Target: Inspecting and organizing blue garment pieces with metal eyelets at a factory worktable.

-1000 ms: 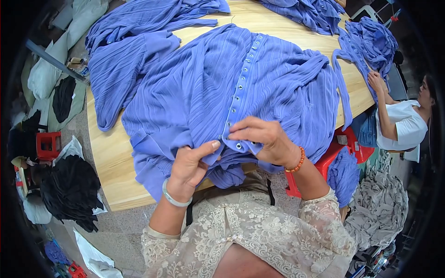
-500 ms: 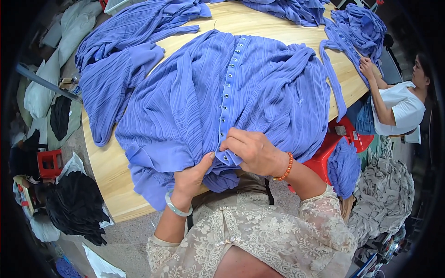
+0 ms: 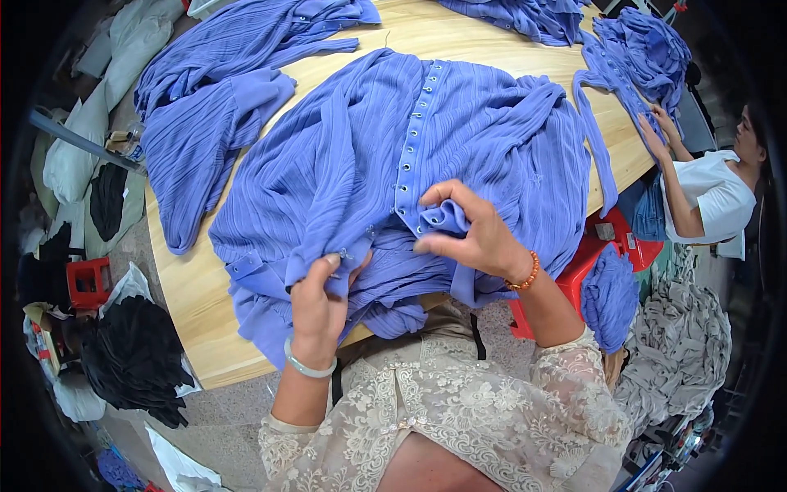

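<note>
A blue-violet ribbed knit garment [image 3: 328,164] is spread on the table in front of me, with a row of small metal fasteners down its middle. Toward my side the two front edges lie parted. My left hand [image 3: 318,305] is closed on the left front edge, thumb on top near a small metal fastener. Bunched cloth of the right front edge sits in the curl of my right hand [image 3: 484,238]. That hand's thumb and forefinger are spread apart; its other fingers are mostly hidden.
More blue-violet garments [image 3: 193,156] lie on the wooden table [image 3: 184,328] at left and along the far side. A co-worker [image 3: 709,193] handles one at far right. Red stools [image 3: 578,283], a grey cloth heap [image 3: 680,353] and a black cloth heap [image 3: 131,361] are on the floor.
My hands have moved apart, and the front edges between them have parted near me. The right hand shifted up and right, its thumb and forefinger spreading. The co-worker's hands moved slightly.
</note>
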A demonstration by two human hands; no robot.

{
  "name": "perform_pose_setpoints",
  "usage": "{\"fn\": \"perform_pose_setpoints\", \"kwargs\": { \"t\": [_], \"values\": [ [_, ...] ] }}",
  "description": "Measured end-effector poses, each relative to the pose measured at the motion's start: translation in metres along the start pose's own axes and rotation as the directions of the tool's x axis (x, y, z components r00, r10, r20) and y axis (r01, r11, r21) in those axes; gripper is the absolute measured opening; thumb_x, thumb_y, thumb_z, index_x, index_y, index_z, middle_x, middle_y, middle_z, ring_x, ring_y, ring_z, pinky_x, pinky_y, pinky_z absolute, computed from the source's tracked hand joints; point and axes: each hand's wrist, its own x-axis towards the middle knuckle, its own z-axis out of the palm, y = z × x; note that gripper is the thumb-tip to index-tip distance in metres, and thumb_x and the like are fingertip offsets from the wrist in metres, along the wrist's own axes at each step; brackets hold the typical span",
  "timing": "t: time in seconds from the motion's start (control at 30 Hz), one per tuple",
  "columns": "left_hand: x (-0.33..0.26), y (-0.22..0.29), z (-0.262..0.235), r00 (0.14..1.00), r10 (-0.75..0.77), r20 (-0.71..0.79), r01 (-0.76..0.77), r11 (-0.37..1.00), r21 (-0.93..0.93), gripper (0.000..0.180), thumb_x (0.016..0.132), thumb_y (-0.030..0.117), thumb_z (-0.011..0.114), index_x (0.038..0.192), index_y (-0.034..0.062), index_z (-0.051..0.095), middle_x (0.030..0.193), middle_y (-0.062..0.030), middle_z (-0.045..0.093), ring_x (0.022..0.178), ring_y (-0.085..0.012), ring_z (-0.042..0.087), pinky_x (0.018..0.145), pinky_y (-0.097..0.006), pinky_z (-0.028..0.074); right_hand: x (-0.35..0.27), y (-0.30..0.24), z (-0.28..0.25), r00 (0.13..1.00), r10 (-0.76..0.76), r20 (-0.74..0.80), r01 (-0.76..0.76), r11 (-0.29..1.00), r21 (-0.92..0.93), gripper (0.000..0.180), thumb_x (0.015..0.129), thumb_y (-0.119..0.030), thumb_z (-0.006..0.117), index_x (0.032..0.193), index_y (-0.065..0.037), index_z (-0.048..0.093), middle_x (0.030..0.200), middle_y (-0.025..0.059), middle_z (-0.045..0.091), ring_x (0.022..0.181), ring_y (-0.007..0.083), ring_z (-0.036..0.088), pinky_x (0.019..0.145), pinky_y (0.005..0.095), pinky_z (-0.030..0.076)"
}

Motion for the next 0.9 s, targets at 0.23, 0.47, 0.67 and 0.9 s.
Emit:
{"fn": "perform_pose_setpoints", "kwargs": {
  "t": [0.23,0.47,0.67,0.9],
  "values": [
    [0.028,-0.021,0.013,0.999,-0.037,-0.009,0.034,0.968,-0.247,0.022,0.089,0.003,0.057,0.111,0.0022,0.061,0.108,-0.0070,0.064,0.098,-0.0200,0.063,0.089,-0.040,0.051,-0.004,0.014,0.006,0.997,-0.060,0.042,0.069,0.959,-0.274,0.044,0.065,0.009,0.066,0.106,-0.006,0.067,0.092,0.0097,0.064,0.087,0.0281,0.066,0.070,0.0318,0.051],
    [0.023,-0.020,0.035,0.983,0.078,0.166,-0.130,0.936,0.327,0.032,0.082,0.002,0.076,0.109,-0.0022,0.060,0.104,-0.0071,0.064,0.085,-0.0120,0.062,0.076,-0.026,0.053,-0.003,0.012,0.008,0.990,-0.135,-0.034,0.128,0.979,-0.159,0.042,0.062,0.012,0.058,0.101,-0.002,0.066,0.087,0.0118,0.062,0.080,0.0289,0.064,0.066,0.0333,0.050],
    [0.031,-0.011,0.027,0.986,-0.156,0.055,0.086,0.767,0.636,0.014,0.082,0.007,0.078,0.085,-0.0006,0.067,0.084,-0.0032,0.066,0.069,-0.0089,0.060,0.062,-0.023,0.050,0.001,0.008,0.011,0.974,-0.218,-0.068,0.201,0.960,-0.197,0.038,0.063,0.012,0.061,0.098,-0.002,0.063,0.085,0.0129,0.061,0.079,0.0305,0.063,0.067,0.0351,0.050],
    [0.027,-0.021,0.032,0.994,0.007,0.110,-0.047,0.930,0.364,0.012,0.084,0.004,0.075,0.089,-0.0044,0.068,0.087,-0.0054,0.068,0.072,-0.0111,0.064,0.065,-0.024,0.054,-0.001,0.006,0.007,0.971,-0.228,0.077,0.240,0.933,-0.266,0.045,0.059,0.011,0.066,0.101,-0.002,0.060,0.093,0.0114,0.056,0.082,0.0316,0.063,0.067,0.0374,0.052]
  ]
}}
